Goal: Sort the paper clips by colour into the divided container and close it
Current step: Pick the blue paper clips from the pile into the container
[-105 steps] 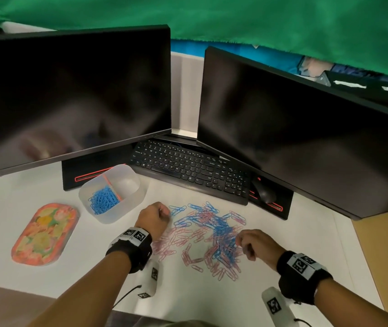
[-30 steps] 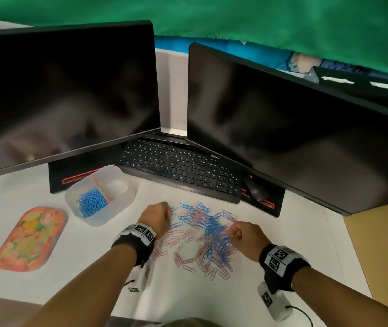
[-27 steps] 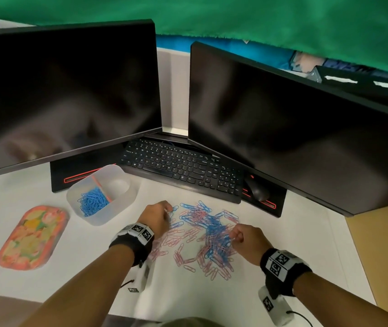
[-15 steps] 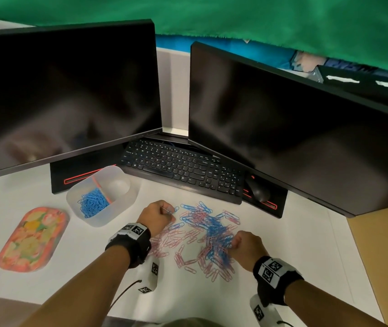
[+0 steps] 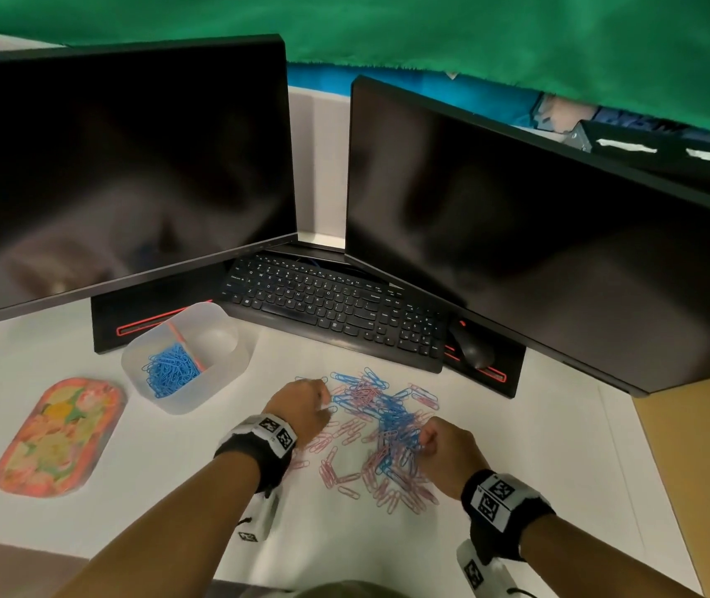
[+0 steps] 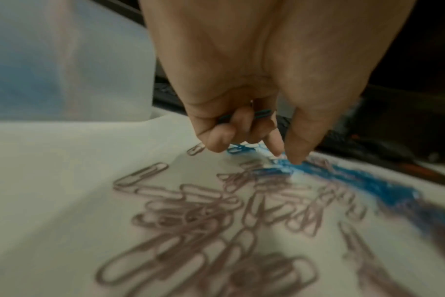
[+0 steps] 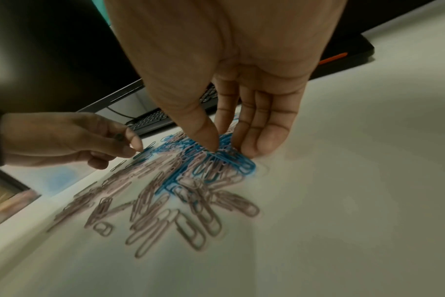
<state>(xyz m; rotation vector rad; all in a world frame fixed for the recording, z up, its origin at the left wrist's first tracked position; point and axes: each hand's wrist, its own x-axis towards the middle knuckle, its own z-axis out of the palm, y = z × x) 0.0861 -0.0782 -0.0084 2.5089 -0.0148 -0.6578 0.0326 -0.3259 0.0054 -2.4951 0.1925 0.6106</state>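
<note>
Head view, centre-bottom: mixed pile of blue and pink paper clips (image 5: 381, 433) on white desk (image 5: 517, 446); both hands work it. Key relation: divided container (image 5: 189, 356) sits up-left of the pile, nearer the L hand; its lower-left compartment already has blue clips (image 5: 169, 371), upper-right compartment looks empty. Lid (image 5: 59, 438) lies further left, off the container.

Left hand (image 5: 301, 405), at pile's upper-left edge: outer fingers curled round a few blue clips against the palm (L wrist view), thumb + forefinger tips (image 6: 296, 158) down on another blue clip, pinching. Palm faces down.

Right hand (image 5: 443, 453), at pile's right edge: thumb tip (image 7: 211, 144) pressed toward fingers over a blue bunch (image 7: 231, 162), long axes running roughly lower-left to upper-right in R wrist view; pinch closing, lift not confirmed.

Judgement: the L hand has the shorter carry to the blue compartment, up-left in frame.
</note>
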